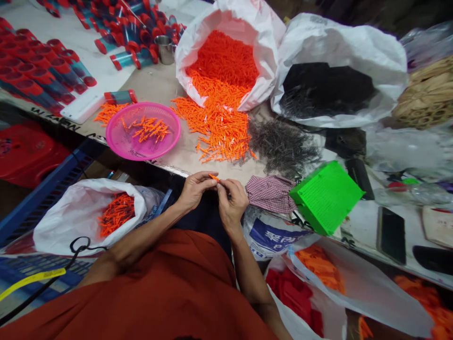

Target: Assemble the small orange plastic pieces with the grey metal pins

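Observation:
Both hands meet in front of my body, close to the table's front edge. My left hand (194,191) is closed in a pinch on a small, slim orange plastic piece (213,177), whose end shows between the fingertips. Touching the same spot from the other side is my right hand (232,202), its thumb and fingers pinched together. What the right fingers grip is too small and covered to make out. Beyond the hands lies a heap of similar orange pieces (226,130), beside a pile of thin black pieces (285,144).
A pink basket (116,134) holds orange pieces. Two white sacks (269,28) (339,38) stand behind the heaps. At the right are a checked cloth (271,193), a green basket (327,198) and a phone (391,234). An open sack (67,219) stands lower left.

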Demonstrator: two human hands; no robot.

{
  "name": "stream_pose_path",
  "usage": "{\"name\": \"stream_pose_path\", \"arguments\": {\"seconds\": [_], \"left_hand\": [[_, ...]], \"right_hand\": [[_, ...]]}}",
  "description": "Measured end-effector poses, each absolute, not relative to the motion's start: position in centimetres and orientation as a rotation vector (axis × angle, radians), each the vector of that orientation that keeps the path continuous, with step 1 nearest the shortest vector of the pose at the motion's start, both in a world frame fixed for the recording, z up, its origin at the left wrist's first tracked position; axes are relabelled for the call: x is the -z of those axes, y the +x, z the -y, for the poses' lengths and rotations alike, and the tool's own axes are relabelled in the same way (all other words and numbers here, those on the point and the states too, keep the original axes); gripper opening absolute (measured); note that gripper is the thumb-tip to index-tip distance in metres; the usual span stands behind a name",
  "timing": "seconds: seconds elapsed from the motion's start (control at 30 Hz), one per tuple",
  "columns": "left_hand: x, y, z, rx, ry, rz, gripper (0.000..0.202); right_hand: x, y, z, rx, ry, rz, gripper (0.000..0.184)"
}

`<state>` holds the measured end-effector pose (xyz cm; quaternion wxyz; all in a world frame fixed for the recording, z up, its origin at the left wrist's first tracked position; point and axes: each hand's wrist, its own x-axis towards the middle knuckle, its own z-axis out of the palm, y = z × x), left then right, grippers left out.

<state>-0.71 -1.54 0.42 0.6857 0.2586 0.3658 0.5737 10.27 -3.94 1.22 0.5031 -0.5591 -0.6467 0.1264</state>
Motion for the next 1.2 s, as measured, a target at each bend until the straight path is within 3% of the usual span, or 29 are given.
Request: {"name": "stream_pose_path", "arguments": {"seconds": [1.2], "left_hand": [[0.0, -0.3, 0.3, -1.231, 0.632, -0.895, 0.017]], "right_hand": [[-1.1, 11.0, 2.2, -0.545, -1.364, 1.584, 0.011]]}}
